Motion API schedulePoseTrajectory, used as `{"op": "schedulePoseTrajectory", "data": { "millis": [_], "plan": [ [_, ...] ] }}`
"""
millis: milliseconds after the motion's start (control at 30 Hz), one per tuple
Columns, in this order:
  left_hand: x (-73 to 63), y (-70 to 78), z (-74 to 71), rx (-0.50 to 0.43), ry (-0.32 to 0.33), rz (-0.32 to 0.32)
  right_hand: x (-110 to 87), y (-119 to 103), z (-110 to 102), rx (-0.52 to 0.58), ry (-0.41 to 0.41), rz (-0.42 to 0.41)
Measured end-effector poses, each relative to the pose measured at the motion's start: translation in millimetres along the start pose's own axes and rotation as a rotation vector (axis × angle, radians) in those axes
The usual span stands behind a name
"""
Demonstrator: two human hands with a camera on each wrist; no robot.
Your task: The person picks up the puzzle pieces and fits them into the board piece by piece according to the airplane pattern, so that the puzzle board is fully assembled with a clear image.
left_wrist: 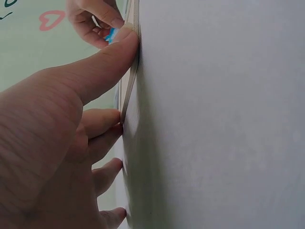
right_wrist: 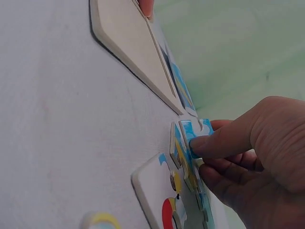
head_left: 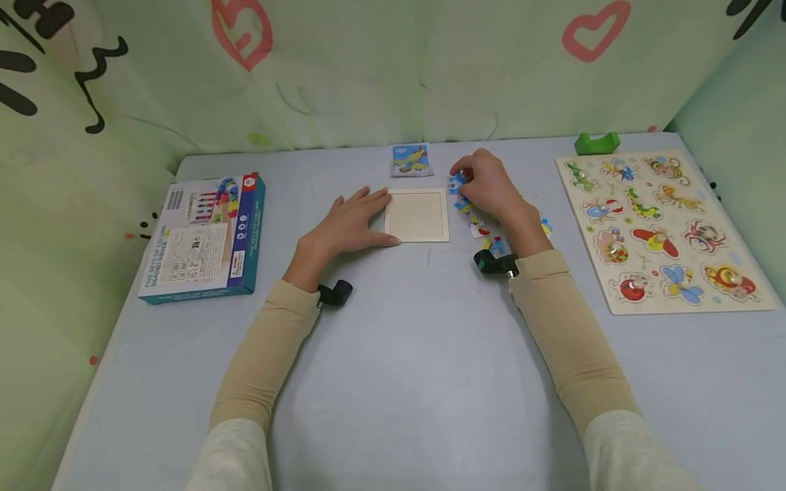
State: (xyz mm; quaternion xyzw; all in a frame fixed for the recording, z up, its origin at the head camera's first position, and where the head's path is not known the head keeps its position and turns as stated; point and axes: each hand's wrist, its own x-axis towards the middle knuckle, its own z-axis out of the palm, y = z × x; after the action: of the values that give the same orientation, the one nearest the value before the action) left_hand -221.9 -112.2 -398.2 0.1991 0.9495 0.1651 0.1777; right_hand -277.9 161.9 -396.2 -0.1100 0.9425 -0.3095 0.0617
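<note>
A square pale wooden puzzle tray (head_left: pixel 417 216) with a raised rim lies on the table, its inside bare. My left hand (head_left: pixel 351 224) rests at its left side with fingers spread; the thumb (left_wrist: pixel 112 59) lies at the tray's near edge. Just right of the tray is a loose group of jigsaw pieces (head_left: pixel 479 230) in blue, white, yellow and red. Over the far end of that group, my right hand (head_left: pixel 488 181) pinches a blue puzzle piece (right_wrist: pixel 187 130) between thumb and fingers. Other pieces (right_wrist: pixel 151 183) lie close below it, partly hidden by the hand and wrist in the head view.
Behind the tray lies a small picture card (head_left: pixel 411 160) showing a yellow plane on blue. A boxed set (head_left: pixel 202 235) sits at the left. At the right lies a wooden insect peg board (head_left: pixel 663 228), with a green curved block (head_left: pixel 597 144) by its far edge.
</note>
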Motion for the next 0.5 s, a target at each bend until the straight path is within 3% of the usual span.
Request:
{"op": "schedulePoseTrajectory", "data": {
  "millis": [200,500],
  "plan": [
    [-0.1,-0.5,0.6,-0.004,0.0,0.0,-2.8,-0.7,-2.4,0.01,0.024,-0.041],
    [0.7,-0.7,0.8,-0.009,0.001,-0.009,-5.5,-11.2,-5.5,0.112,0.017,-0.1]
  ]
}}
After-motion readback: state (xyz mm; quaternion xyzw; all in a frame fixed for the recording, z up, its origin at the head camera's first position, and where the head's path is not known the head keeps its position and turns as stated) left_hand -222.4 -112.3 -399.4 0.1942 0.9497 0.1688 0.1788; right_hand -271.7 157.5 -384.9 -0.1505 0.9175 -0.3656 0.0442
